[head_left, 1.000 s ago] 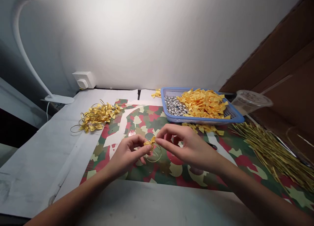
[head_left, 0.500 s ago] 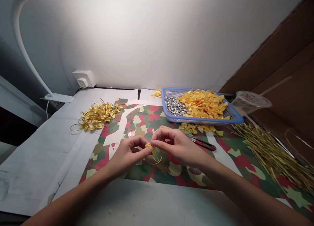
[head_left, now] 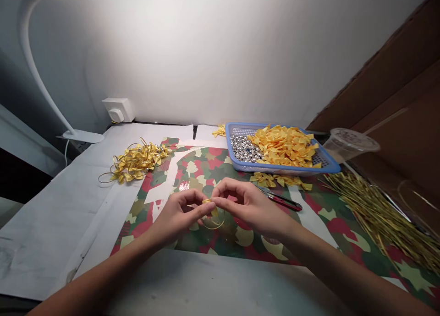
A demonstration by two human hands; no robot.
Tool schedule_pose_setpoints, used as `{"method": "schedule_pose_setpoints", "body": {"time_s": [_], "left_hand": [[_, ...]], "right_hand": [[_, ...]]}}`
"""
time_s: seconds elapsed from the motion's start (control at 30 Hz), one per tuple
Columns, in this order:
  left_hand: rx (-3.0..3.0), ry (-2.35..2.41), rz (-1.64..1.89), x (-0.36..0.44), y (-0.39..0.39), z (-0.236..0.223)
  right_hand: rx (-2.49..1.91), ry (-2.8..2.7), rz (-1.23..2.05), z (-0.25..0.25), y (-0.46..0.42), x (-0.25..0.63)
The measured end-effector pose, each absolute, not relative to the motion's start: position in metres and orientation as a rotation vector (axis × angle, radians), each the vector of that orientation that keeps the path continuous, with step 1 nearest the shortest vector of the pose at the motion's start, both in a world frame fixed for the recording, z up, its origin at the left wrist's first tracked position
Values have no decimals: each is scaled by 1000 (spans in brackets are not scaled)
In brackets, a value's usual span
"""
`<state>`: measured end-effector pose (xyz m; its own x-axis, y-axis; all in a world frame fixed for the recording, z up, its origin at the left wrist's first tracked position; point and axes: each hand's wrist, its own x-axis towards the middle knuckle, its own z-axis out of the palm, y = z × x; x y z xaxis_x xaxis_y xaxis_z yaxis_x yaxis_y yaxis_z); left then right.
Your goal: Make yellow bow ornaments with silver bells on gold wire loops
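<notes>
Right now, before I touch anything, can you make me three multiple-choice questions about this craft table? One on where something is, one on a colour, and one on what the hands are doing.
1. Where is the blue plastic basket?
A. Beside the lamp base
B. Beyond the hands, on the camouflage-print sheet
C. On the floor

2. What colour are the ribbon bows piled in it?
A. Yellow
B. Blue
C. Green

3. What are the left hand and right hand doing?
A. Lying flat
B. Lifting the plastic cup
C. Pinching a small yellow ribbon bow

1: B, the basket sits past the hands on that sheet.
2: A, the pile shows yellow.
3: C, both hands' fingers meet on the bow, above a gold wire loop.
</notes>
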<state>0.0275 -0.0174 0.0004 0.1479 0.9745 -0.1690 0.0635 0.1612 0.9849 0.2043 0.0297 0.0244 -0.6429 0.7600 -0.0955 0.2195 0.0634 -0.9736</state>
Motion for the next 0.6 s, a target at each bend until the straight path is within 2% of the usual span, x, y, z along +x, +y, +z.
{"method": "schedule_pose_setpoints", "body": {"time_s": [0.23,0.6], "left_hand": [[1228,1101,948,26,-16,3],[1215,1112,905,26,-18,6]], "right_hand": [[-931,-1929,1677,29,33,207],[-838,-2157,1357,36,39,218]]}}
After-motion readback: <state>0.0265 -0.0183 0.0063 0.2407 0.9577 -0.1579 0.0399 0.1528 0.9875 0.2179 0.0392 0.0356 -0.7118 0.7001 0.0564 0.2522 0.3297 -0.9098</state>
